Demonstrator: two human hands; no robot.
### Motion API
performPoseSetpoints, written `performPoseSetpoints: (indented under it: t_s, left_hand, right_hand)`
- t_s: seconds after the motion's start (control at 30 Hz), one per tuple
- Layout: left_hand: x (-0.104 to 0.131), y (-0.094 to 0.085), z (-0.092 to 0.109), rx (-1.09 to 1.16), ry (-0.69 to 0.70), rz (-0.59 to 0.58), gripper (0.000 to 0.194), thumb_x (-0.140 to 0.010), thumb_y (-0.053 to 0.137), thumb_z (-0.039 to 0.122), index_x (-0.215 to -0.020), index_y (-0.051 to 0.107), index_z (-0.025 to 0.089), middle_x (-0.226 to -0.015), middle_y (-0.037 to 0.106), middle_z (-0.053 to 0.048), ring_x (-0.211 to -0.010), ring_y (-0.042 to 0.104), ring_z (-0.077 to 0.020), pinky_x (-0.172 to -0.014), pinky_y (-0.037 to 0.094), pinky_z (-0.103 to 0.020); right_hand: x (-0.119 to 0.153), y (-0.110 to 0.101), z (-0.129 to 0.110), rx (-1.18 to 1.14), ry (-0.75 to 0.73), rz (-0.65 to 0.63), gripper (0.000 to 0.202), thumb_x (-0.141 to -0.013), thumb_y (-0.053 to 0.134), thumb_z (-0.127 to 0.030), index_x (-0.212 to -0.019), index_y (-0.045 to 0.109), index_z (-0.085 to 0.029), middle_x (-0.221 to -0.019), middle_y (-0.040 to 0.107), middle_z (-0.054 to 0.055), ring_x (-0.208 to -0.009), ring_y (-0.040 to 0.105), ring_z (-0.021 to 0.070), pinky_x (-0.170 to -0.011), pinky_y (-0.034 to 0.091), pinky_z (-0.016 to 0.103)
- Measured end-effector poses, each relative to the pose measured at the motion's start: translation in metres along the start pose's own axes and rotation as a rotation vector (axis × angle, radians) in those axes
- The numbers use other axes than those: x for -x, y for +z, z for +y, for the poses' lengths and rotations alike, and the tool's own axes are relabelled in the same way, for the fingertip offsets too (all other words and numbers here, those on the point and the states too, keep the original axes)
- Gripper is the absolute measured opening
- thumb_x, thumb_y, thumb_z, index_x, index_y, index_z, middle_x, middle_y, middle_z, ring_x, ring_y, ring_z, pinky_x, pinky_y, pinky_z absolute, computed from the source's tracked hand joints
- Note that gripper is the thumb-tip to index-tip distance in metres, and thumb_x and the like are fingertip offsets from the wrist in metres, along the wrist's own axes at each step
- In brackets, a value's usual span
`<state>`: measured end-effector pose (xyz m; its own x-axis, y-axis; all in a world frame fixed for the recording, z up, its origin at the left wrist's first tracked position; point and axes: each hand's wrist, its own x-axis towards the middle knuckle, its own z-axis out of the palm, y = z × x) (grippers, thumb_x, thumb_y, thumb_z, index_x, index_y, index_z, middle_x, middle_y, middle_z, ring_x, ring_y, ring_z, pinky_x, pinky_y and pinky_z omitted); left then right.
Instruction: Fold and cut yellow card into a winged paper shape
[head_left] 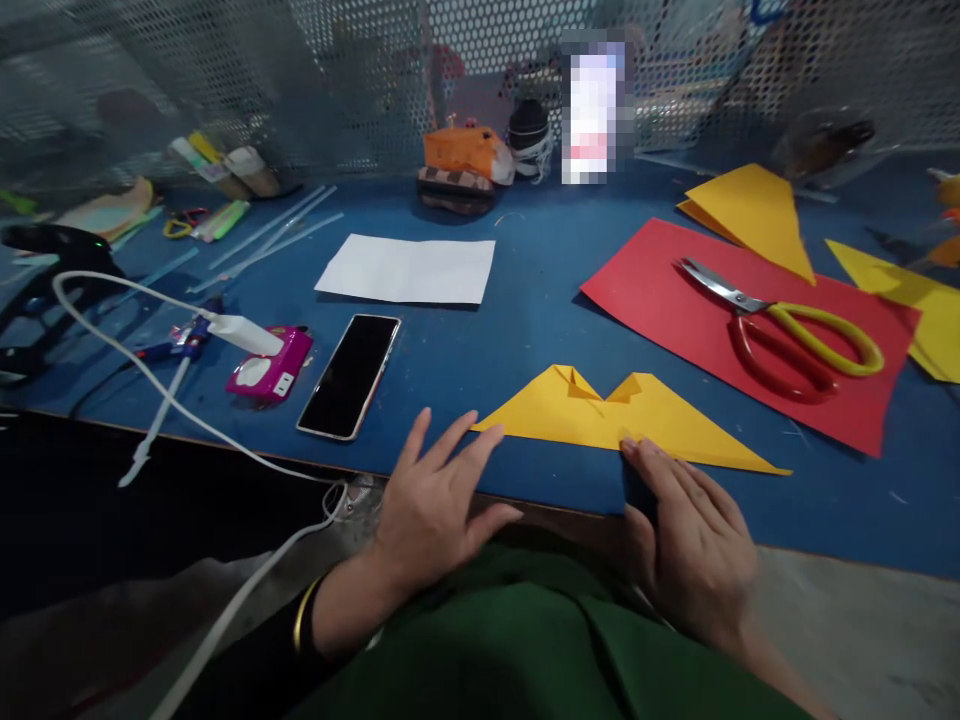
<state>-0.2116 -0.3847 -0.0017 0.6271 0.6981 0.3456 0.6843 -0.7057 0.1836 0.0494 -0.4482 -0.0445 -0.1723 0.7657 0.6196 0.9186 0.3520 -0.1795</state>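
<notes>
A folded yellow paper (600, 425) lies flat near the table's front edge, long and low, with a notch and small folded flaps at its top middle. At its left tip is my left hand (442, 490), fingers spread, the fingertips at or just beside the paper. My right hand (694, 530) rests its fingertips on the lower edge of the paper, right of the middle. Its fingers are stretched out side by side, the thumb apart and below. Neither hand grasps anything.
To the right, scissors (787, 335) lie on a red sheet (652, 290) beside more yellow paper (750, 210). Leftward are a phone (351, 375), a pink power socket (271, 365) with a white cable, and a glue gun (184, 345). A white sheet (409, 270) lies behind.
</notes>
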Motion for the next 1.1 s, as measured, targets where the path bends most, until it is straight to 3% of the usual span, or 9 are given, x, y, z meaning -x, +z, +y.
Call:
performPoseSetpoints:
  t_s: [0.2, 0.27, 0.33, 0.4, 0.57, 0.7, 0.87, 0.97, 1.1]
  left_hand:
    - [0.026, -0.008, -0.016, -0.062, -0.092, 0.004, 0.070, -0.098, 0.047, 0.057, -0.148, 0.040, 0.009, -0.138, 0.062, -0.015, -0.141, 0.045, -0.0327, -0.123, 0.017, -0.055]
    - [0.028, -0.003, -0.011, -0.073, -0.127, 0.107, 0.074, -0.098, 0.044, 0.059, -0.151, 0.036, 0.007, -0.142, 0.057, -0.020, -0.142, 0.044, -0.0340, -0.120, 0.025, -0.057]
    - [0.026, 0.003, -0.006, -0.100, -0.143, 0.250, 0.067, -0.099, 0.050, 0.050, -0.150, 0.038, 0.008, -0.143, 0.055, -0.022, -0.141, 0.045, -0.0341, -0.116, 0.032, -0.057]
    - [0.021, 0.009, -0.001, -0.108, -0.084, 0.289, 0.059, -0.098, 0.055, 0.040, -0.147, 0.044, 0.010, -0.141, 0.058, -0.020, -0.140, 0.046, -0.0329, -0.114, 0.037, -0.054]
    - [0.008, 0.012, 0.001, -0.118, 0.099, 0.081, 0.057, -0.099, 0.052, 0.048, -0.138, 0.054, 0.008, -0.137, 0.063, -0.015, -0.134, 0.052, -0.0333, -0.114, 0.036, -0.052]
    - [-0.001, 0.011, 0.005, -0.134, 0.084, 0.119, 0.057, -0.096, 0.056, 0.047, -0.137, 0.055, 0.007, -0.134, 0.065, -0.015, -0.133, 0.052, -0.0368, -0.117, 0.028, -0.059]
    - [-0.034, 0.024, 0.029, 0.036, 0.325, -0.009, 0.051, -0.098, 0.053, 0.038, -0.137, 0.055, 0.005, -0.144, 0.058, -0.014, -0.139, 0.047, -0.0312, -0.111, 0.045, -0.045]
    - [-0.049, 0.033, 0.038, 0.084, 0.339, -0.045, 0.054, -0.099, 0.051, 0.041, -0.140, 0.052, 0.005, -0.144, 0.058, -0.013, -0.137, 0.049, -0.0298, -0.109, 0.048, -0.045]
    - [-0.051, 0.035, 0.038, 0.085, 0.348, -0.051, 0.056, -0.099, 0.050, 0.044, -0.141, 0.050, 0.006, -0.144, 0.058, -0.014, -0.139, 0.048, -0.0303, -0.108, 0.049, -0.047]
  right_hand:
    - [0.000, -0.001, -0.001, 0.025, -0.004, 0.004, 0.055, -0.093, 0.058, -0.016, -0.144, 0.048, 0.001, -0.127, 0.069, 0.020, -0.118, 0.065, 0.0277, -0.104, 0.047, 0.042]
    - [0.000, -0.001, -0.001, 0.031, -0.011, 0.006, 0.055, -0.093, 0.058, -0.016, -0.145, 0.047, 0.000, -0.126, 0.069, 0.020, -0.116, 0.066, 0.0280, -0.103, 0.047, 0.042]
    - [0.000, -0.001, -0.002, 0.031, -0.018, 0.009, 0.057, -0.093, 0.058, -0.016, -0.147, 0.045, 0.000, -0.127, 0.069, 0.020, -0.116, 0.066, 0.0280, -0.104, 0.047, 0.042]
    - [-0.001, 0.000, -0.002, 0.038, -0.021, 0.006, 0.059, -0.093, 0.057, -0.016, -0.149, 0.042, -0.001, -0.128, 0.068, 0.020, -0.117, 0.066, 0.0278, -0.104, 0.046, 0.042]
    - [-0.005, 0.000, -0.004, 0.068, -0.014, -0.003, 0.058, -0.095, 0.053, -0.014, -0.150, 0.039, -0.001, -0.126, 0.069, 0.020, -0.118, 0.066, 0.0268, -0.102, 0.047, 0.042]
    - [-0.009, -0.002, -0.008, 0.083, -0.002, -0.038, 0.053, -0.097, 0.050, -0.017, -0.146, 0.041, 0.000, -0.126, 0.069, 0.021, -0.120, 0.064, 0.0263, -0.104, 0.044, 0.042]
    - [-0.011, 0.000, -0.010, 0.102, -0.002, -0.039, 0.051, -0.098, 0.047, -0.019, -0.144, 0.041, 0.001, -0.127, 0.069, 0.021, -0.122, 0.064, 0.0266, -0.105, 0.044, 0.043]
    - [-0.009, -0.003, -0.003, 0.096, -0.018, -0.040, 0.056, -0.098, 0.049, -0.023, -0.148, 0.037, -0.001, -0.128, 0.069, 0.019, -0.122, 0.063, 0.0258, -0.105, 0.045, 0.042]
    - [0.001, -0.020, 0.024, 0.111, 0.005, -0.036, 0.061, -0.095, 0.054, -0.028, -0.149, 0.039, -0.005, -0.125, 0.070, 0.018, -0.119, 0.066, 0.0260, -0.106, 0.045, 0.043]
